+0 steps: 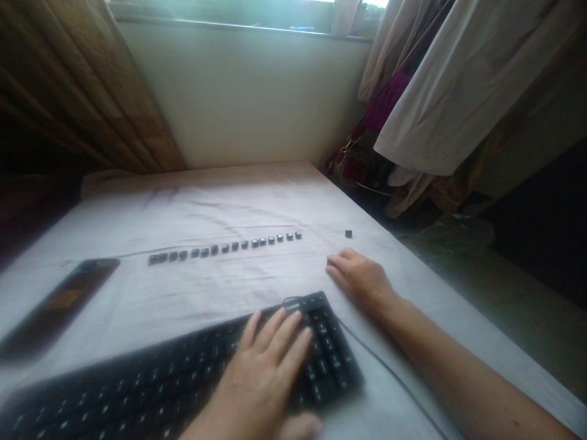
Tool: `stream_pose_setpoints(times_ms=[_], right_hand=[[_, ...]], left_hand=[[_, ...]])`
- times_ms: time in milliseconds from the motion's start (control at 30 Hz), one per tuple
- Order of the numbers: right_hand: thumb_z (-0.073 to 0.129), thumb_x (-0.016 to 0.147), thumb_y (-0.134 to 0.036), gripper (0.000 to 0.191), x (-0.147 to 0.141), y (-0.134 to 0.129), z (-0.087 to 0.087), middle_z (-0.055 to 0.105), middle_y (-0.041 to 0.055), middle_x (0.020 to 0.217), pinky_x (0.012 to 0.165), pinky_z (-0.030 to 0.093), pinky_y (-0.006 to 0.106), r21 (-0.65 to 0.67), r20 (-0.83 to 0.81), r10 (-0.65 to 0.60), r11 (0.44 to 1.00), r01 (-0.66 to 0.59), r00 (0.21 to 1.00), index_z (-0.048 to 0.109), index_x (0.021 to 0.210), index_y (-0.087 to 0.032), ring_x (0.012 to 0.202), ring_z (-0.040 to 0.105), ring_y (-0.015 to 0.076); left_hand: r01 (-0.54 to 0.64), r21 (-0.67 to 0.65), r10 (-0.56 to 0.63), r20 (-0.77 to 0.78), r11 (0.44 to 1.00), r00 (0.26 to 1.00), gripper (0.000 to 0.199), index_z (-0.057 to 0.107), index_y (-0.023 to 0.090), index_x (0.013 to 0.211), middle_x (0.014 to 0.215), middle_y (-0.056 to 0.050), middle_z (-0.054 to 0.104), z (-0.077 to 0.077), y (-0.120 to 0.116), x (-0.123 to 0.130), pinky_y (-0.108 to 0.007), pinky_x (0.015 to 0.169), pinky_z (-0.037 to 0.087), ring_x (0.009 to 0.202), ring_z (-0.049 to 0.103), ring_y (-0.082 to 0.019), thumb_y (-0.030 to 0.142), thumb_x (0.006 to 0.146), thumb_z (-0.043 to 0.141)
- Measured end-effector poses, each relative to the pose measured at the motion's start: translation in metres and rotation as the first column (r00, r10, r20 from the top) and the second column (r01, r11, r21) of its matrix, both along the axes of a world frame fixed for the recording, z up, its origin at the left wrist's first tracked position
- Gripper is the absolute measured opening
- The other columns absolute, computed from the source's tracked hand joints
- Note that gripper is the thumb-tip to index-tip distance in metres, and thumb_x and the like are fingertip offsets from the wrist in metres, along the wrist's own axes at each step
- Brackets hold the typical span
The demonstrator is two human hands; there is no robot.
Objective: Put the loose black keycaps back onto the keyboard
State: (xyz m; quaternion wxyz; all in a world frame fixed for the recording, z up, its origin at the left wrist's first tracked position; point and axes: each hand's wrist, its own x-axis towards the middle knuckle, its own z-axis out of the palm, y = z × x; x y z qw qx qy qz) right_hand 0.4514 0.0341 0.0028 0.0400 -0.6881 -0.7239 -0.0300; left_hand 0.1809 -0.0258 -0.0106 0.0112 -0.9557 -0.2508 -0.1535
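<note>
A black keyboard [183, 360] lies at an angle across the front of the cloth-covered surface. My left hand [261, 379] rests flat over its right part, fingers stretched out. Beyond the keyboard, my right hand [360, 275] is low over the cloth, pinching a small dark keycap [329, 261] between its fingertips. A row of several loose keycaps [235, 245] runs across the middle of the cloth. One more keycap [348, 233] lies apart on the right, past my right hand.
A dark phone-like slab [68, 299] lies at the left. The keyboard's cable [389, 370] trails toward the lower right. White sheet [220, 195] covers the surface up to the wall. Clothes [426, 104] hang at the right, a curtain [92, 91] at the left.
</note>
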Motion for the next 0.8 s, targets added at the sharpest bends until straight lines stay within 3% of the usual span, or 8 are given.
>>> stream_pose_setpoints(times_ms=[267,467,633,800], right_hand=[[0.053,0.094,-0.026,0.028,0.012,0.002,-0.013,0.07,0.0079,0.108,0.076,0.052,0.03,0.099,-0.114,0.054,0.994,-0.043,0.992,0.066,0.119,-0.021,0.092,0.068,0.0221],[0.055,0.091,-0.024,0.023,0.02,0.004,-0.02,0.072,0.0075,0.105,0.08,0.053,0.032,0.169,-0.231,0.122,0.982,-0.083,0.965,0.07,0.109,-0.021,0.093,0.069,0.0217],[0.054,0.093,-0.026,0.021,0.021,0.005,-0.018,0.071,0.0064,0.101,0.078,0.053,0.03,0.145,-0.208,0.122,0.985,-0.093,0.971,0.071,0.104,-0.021,0.088,0.068,0.0199],[0.053,0.094,-0.028,0.019,0.015,0.0,-0.009,0.071,0.0071,0.093,0.073,0.052,0.029,0.207,-0.253,0.153,0.973,-0.101,0.955,0.071,0.096,-0.02,0.082,0.068,0.0192]], left_hand=[[-0.016,0.013,0.017,-0.032,1.0,0.999,0.092,0.034,0.016,0.151,0.157,-0.014,0.037,-0.009,-0.002,0.0,-0.059,0.116,0.02,0.142,0.033,-0.036,0.057,0.074,0.065],[0.025,0.103,-0.023,-0.017,0.994,1.0,0.081,0.046,0.017,0.145,0.148,-0.012,0.05,-0.002,0.005,-0.001,-0.052,0.113,0.028,0.135,0.043,-0.034,0.063,0.08,0.059],[0.041,0.2,-0.038,-0.02,0.979,0.999,0.075,0.054,0.016,0.138,0.141,-0.012,0.057,0.002,0.008,0.0,-0.049,0.111,0.032,0.13,0.048,-0.032,0.067,0.084,0.054],[0.033,0.139,-0.029,-0.035,0.99,0.999,0.08,0.049,0.017,0.143,0.145,-0.012,0.054,0.001,0.006,0.001,-0.05,0.11,0.034,0.132,0.046,-0.034,0.063,0.079,0.061]])
